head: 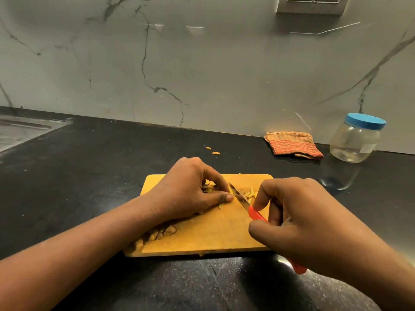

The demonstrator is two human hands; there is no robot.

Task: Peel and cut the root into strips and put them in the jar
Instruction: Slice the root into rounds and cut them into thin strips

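head view: my left hand [190,189] pinches the root [231,189] on the board [208,234], my right hand [298,218] grips the knife [247,204] (blade on the root). strips [251,194] lie beside it; the lidded jar [356,140] stands well apart by the cloth [293,144].

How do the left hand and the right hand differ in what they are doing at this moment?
The left hand lies low on the cutting board, its fingertips pinning a yellow root piece; the right hand is closed around the red-handled knife, whose blade meets that piece. The left hand holds food, the right hand a tool. Both are over the board.
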